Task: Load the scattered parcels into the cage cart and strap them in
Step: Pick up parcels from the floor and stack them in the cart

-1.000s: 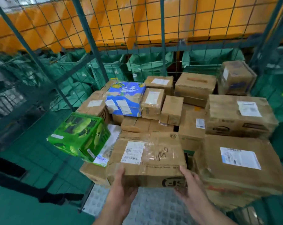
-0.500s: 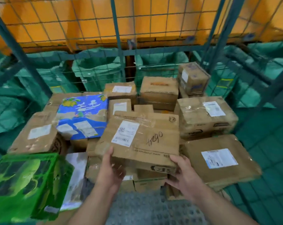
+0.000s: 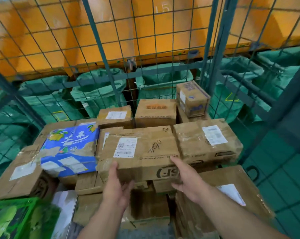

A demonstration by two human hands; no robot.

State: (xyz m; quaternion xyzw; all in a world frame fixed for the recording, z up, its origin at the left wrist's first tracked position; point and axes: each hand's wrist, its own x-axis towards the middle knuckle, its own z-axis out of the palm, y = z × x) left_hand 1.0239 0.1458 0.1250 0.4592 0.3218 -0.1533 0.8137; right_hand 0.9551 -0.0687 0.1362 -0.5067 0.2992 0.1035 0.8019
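Note:
A brown cardboard parcel with a white label and handwritten digits lies on top of the stack inside the green wire cage cart. My left hand holds its near left edge, thumb up on the front face and fingers underneath. My right hand grips the near right corner the same way. The parcel sits between a blue printed parcel on its left and a taped brown parcel on its right.
More brown parcels fill the cart: two at the back, a small tilted one at back right, a large one at front right. A green printed box is at lower left. Green sacks hang behind the mesh.
Both hands have carried the labelled parcel up and farther into the cart, onto the middle of the stack. My view has moved closer and to the right.

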